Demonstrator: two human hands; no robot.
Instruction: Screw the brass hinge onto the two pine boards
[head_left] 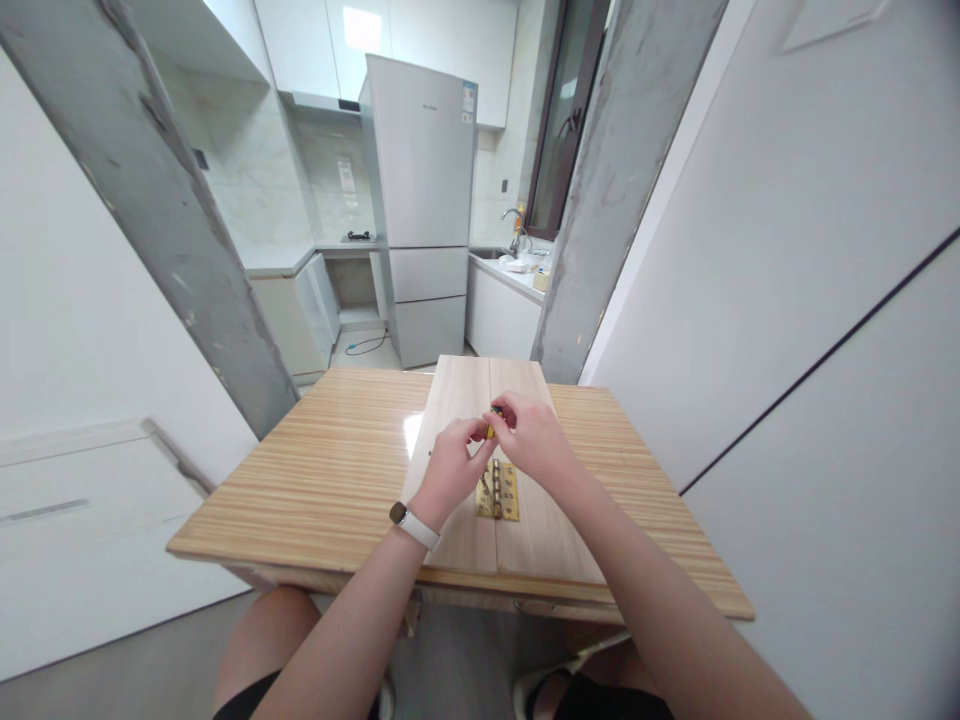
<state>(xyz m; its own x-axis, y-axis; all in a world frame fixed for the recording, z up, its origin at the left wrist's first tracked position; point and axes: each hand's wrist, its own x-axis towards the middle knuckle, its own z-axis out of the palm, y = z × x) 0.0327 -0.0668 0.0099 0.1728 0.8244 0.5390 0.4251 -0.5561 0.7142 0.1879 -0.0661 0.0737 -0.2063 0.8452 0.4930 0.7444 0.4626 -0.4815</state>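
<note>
Two pale wooden boards (457,400) lie side by side on a striped wooden table (322,470). A brass hinge (498,492) sits across their seam. Just above the hinge, my left hand (448,468), with a watch on its wrist, and my right hand (531,436) are closed together in a pinch. Between their fingertips is a small yellow and black object (493,420), mostly hidden, which I cannot name.
Beyond the table stand two grey concrete columns (187,240), a tall white fridge (421,200) and a kitchen counter with a sink and tap (514,262). White panels (787,250) close in the right side. My knees show under the table's near edge.
</note>
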